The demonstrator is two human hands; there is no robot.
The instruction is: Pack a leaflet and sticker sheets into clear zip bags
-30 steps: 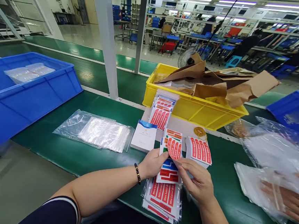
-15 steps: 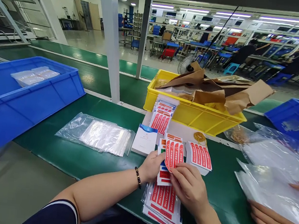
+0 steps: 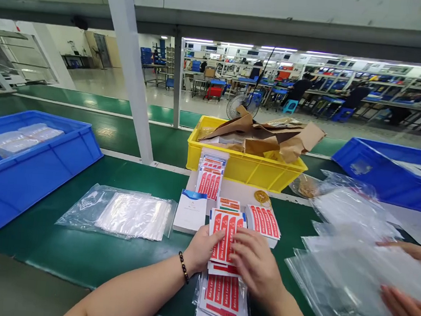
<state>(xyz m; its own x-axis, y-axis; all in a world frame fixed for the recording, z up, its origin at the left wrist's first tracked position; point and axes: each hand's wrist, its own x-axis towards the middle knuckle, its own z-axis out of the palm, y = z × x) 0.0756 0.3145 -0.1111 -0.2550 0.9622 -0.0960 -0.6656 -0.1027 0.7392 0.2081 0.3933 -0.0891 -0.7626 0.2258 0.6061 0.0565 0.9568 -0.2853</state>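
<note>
My left hand [image 3: 201, 248] grips a small stack of red-and-white label sheets [image 3: 226, 228] printed "Max Level" and "Min Level", its thumb on the front. Over the right side of that stack lies my right hand [image 3: 256, 260], fingers stretched out and slightly blurred, its thumb hidden. Beneath both hands, bagged label sheets [image 3: 222, 297] lie in a pile. Just beyond are an orange-and-white label stack [image 3: 228, 204], a thick stack of red labels [image 3: 264, 221] and a stack of white booklets [image 3: 190, 213] with a blue top edge.
Clear plastic bags [image 3: 132, 215] lie at left, near a blue bin [image 3: 40, 163]. A yellow bin [image 3: 246, 168] with brown paper stands behind, yellow rubber bands [image 3: 262, 197] before it. At right, a co-worker's hands [image 3: 407, 303] hold clear bags [image 3: 355, 274]; another blue bin [image 3: 396, 179] stands beyond.
The top label sheet, lifted and curled before, now lies flat on the held stack. My right fingers have left its corner and spread over it. The co-worker's bags moved left; the view tilted.
</note>
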